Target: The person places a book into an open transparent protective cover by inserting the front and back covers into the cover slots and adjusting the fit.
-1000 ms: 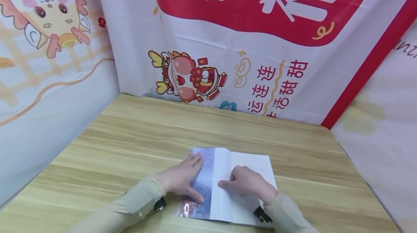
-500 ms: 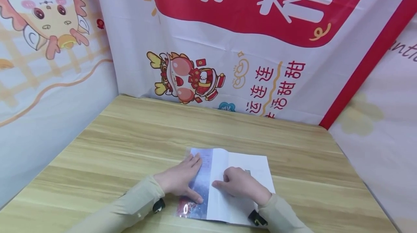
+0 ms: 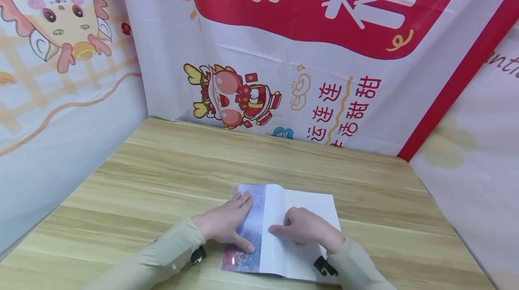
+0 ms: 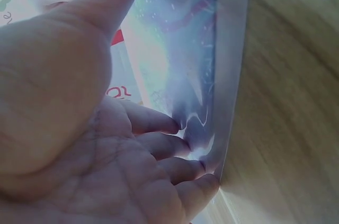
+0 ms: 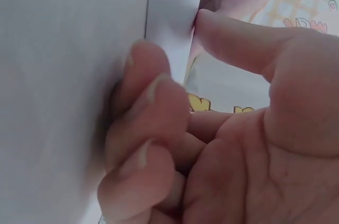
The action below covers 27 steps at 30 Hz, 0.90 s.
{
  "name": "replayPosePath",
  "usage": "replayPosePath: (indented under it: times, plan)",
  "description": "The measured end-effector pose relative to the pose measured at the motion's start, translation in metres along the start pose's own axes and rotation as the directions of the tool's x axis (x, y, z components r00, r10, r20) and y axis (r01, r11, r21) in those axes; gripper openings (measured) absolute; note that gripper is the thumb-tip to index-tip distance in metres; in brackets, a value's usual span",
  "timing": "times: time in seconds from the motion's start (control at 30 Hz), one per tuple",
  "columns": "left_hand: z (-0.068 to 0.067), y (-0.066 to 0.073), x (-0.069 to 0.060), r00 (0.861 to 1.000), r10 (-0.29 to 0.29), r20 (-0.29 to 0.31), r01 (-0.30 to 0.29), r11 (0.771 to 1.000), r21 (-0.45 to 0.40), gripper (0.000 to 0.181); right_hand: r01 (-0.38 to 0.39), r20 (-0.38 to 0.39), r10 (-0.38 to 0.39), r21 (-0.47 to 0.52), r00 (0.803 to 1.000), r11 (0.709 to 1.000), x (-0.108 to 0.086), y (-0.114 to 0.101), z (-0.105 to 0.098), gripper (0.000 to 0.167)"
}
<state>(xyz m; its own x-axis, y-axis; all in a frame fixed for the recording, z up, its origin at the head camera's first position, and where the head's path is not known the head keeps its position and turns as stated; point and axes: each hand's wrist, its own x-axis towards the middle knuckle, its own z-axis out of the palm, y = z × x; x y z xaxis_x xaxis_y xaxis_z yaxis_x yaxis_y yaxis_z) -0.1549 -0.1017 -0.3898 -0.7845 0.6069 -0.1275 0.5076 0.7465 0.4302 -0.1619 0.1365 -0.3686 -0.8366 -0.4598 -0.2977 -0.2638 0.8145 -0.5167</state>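
An open book (image 3: 310, 197) lies near the table's front. Its left side shows a blue-purple printed cover flap (image 3: 255, 222) in clear plastic, beside a narrow white strip (image 3: 273, 204). My left hand (image 3: 222, 223) rests spread on the flap, thumb toward me. In the left wrist view, straight fingers touch the plastic (image 4: 233, 33) near its clear margin. Over the white pages is my right hand (image 3: 308, 229), fingers curled and thumb (image 5: 233, 38) stretched left, pressing the white strip. The right wrist view shows the curled fingertips against the page (image 5: 53, 75), holding nothing.
The wood-grain table (image 3: 142, 182) extends around the book. A white and red printed cloth (image 3: 162, 56) hangs along its back edge, with more printed cloth at the left (image 3: 61, 96) and right (image 3: 478, 182). Black wrist mounts (image 3: 198, 255) sit at both cuffs.
My right hand shifts slightly left, then back right over the strip and page, its fingers still curled. The left hand stays in place on the flap.
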Motion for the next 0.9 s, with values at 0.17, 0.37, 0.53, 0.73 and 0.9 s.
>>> replayPosePath:
  times: [0.17, 0.37, 0.53, 0.73, 0.9]
  plan:
    - [0.001, 0.000, 0.000, 1.000, 0.006, 0.004, -0.006, 1.000, -0.011, 0.120, -0.034, 0.031, 0.035, -0.019, 0.999, 0.999, 0.005, -0.002, 0.002, 0.049]
    - [0.000, 0.000, 0.000, 1.000, 0.008, 0.002, -0.008, 1.000, 0.004, 0.120, -0.025, 0.035, 0.026, -0.025, 0.999, 0.999, 0.011, -0.008, 0.002, 0.042]
    - [0.000, 0.001, -0.001, 1.000, 0.009, -0.001, -0.009, 1.000, 0.026, 0.121, -0.037, 0.021, 0.037, -0.011, 0.999, 0.999, 0.015, -0.013, 0.004, 0.040]
    - [0.000, 0.002, 0.000, 1.000, -0.003, 0.002, 0.003, 1.000, 0.030, 0.121, -0.051, 0.017, 0.051, -0.009, 0.999, 0.999, 0.015, -0.017, 0.004, 0.042]
    - [-0.001, 0.001, -0.001, 1.000, -0.009, -0.002, 0.009, 1.000, 0.024, 0.122, -0.025, 0.009, 0.025, -0.015, 1.000, 1.000, 0.015, -0.019, 0.005, 0.045]
